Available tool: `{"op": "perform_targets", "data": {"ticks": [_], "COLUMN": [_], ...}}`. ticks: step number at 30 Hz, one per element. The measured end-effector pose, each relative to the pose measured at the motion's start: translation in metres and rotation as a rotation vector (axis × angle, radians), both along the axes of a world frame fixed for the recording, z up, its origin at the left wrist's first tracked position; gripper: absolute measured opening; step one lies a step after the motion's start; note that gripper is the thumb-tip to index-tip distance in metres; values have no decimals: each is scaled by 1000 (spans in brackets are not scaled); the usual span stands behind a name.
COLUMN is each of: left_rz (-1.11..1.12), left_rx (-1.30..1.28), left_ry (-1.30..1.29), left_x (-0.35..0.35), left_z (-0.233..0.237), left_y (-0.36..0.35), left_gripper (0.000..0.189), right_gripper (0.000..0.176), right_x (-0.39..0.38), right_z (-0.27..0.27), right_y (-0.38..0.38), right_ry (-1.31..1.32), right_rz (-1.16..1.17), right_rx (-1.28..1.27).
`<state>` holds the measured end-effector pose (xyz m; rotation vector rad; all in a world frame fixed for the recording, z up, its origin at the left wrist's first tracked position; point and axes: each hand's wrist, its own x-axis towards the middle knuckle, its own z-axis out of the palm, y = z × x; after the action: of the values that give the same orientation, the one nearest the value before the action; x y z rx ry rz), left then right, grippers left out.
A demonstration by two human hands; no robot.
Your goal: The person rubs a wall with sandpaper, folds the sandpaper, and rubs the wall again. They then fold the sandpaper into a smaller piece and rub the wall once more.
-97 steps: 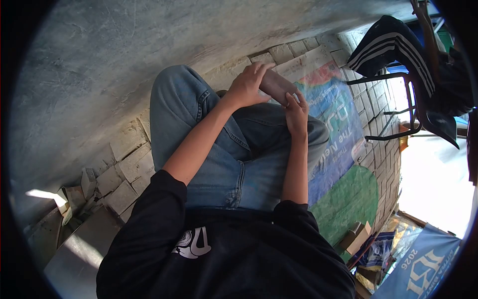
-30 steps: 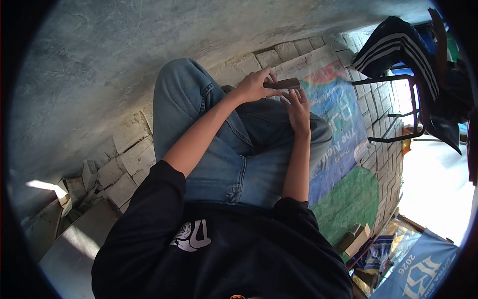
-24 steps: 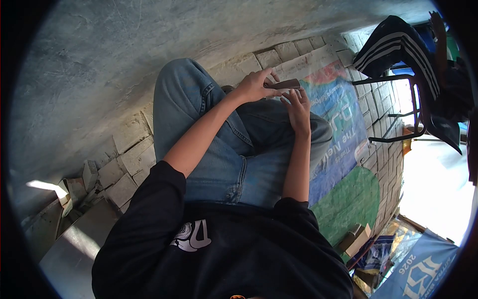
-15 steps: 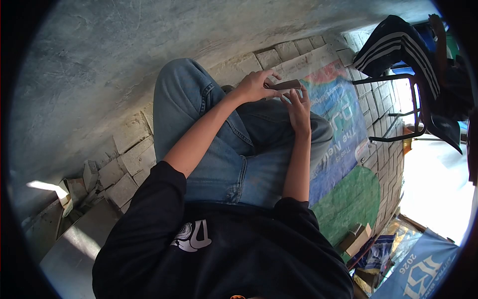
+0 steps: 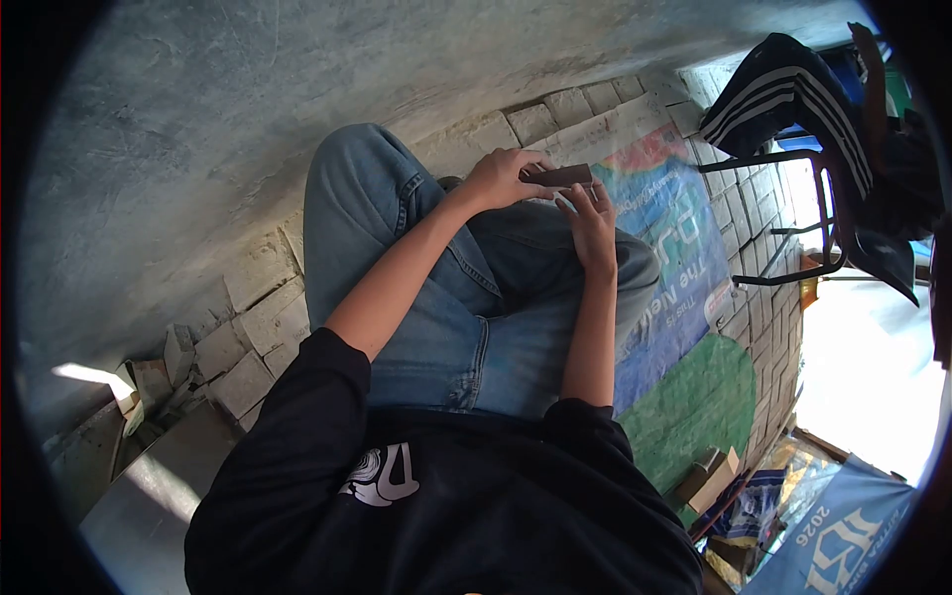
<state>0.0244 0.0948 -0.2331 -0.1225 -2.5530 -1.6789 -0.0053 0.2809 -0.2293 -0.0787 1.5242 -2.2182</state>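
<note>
A small dark-brown rectangular piece is held above my crossed legs; its material and exact kind cannot be made out. My left hand pinches its left end, fingers along the top and thumb below. At the piece's right end, my right hand is raised with bent fingers, and its fingertips hold the lower edge. Part of the piece's left end is hidden by my left fingers. Beneath both hands are my blue jeans.
A printed banner covers the brick floor to the right. A grey wall rises at left. A person in striped dark clothing sits on a black-framed chair at upper right. A cardboard box lies at lower right.
The brown piece has turned slightly, showing more of its broad dark face, and shifted a little left. My right fingertips have moved from its far right end to its lower edge.
</note>
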Motion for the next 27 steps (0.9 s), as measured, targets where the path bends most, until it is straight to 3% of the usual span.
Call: {"op": "perform_targets", "data": {"ticks": [7,12,24,27], "left_rz": [-45,-57,-28,-2], "left_rx": [-41,-45,-101,-291], "left_ry": [-61,-58,4,-173], "left_x": [2,3,6,7], "left_z": [7,4,-4,2], "left_y": [-1,0,4,1], "left_gripper": [38,36,57,63], "right_gripper": [33,25,17,18], "right_x": [1,1,-2,-2], "right_z": [0,-2,-10,-8], "right_y": [1,1,3,3], "right_ry": [70,68,54,59], "right_rz": [78,-2,-67,-45], "right_rx": [82,51,23,50]}}
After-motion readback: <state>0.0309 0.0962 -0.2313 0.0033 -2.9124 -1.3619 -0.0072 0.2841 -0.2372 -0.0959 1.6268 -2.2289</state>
